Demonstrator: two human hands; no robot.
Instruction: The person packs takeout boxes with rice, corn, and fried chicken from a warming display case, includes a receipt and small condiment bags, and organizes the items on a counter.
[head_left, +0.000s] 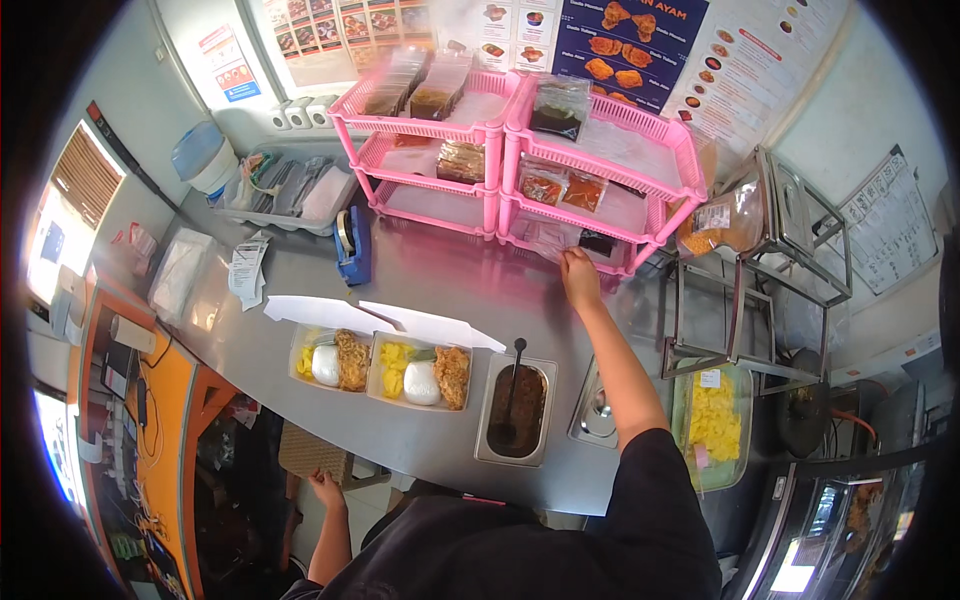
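Note:
My right hand (579, 276) reaches across the counter to the lowest tier of the right pink plastic rack (592, 191). Its fingers pinch the edge of a clear plastic bag (546, 234) there; a dark packet (598, 241) lies beside it. Off the counter's front edge, my left hand (326, 487) hangs low near a woven-topped stool (311, 452), its fingers loosely curled. Two open paper meal boxes (418, 406) stand side by side, each with fried chicken (451, 375), a white wrapped portion (421, 384) and yellow pieces (393, 364). A black ladle (517, 367) rests in a metal pan of brown sauce (534, 405).
Left of the right rack stands another pink rack (427, 127) with sachets. A blue tape dispenser (356, 251), receipts (247, 270) and a grey tray (289, 199) sit at left. At right are a lidded metal pan (592, 409), a steel frame (739, 315) and a green container (744, 465).

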